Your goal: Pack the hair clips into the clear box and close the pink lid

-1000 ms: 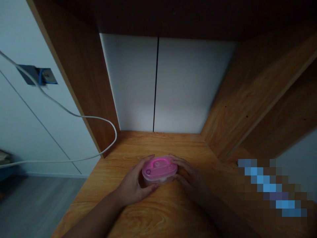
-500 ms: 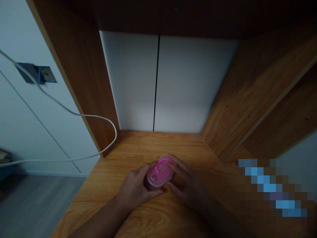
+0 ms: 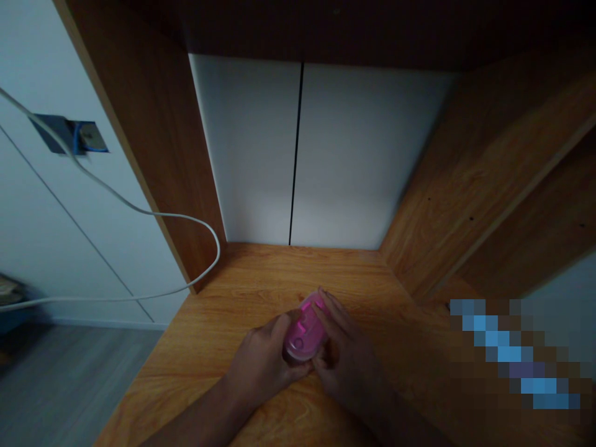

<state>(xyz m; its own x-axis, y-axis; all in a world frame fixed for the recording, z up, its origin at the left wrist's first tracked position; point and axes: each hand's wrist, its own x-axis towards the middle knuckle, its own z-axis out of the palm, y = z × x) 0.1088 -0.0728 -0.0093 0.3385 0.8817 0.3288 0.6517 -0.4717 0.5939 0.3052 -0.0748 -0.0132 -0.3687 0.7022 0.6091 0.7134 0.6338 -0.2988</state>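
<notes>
A small clear plastic box with a pink lid point(image 3: 305, 329) sits on the wooden desk point(image 3: 261, 273), turned so its long side runs away from me. My left hand point(image 3: 263, 363) curls round its left side, fingers closed on it. My right hand point(image 3: 344, 357) presses against its right side, with fingertips lying over the pink lid. Both hands hold the box between them near the middle of the desktop.
White back panels point(image 3: 298, 149) close the alcove. Wooden side walls point(image 3: 153, 136) rise left and right, with a shelf overhead. A white cable point(image 3: 153, 214) hangs at the left from a blue wall socket point(image 3: 69, 136). A blurred patch lies at the right.
The box has been turned between my hands from lying crosswise to pointing away from me. Both hands have closed in nearer to each other.
</notes>
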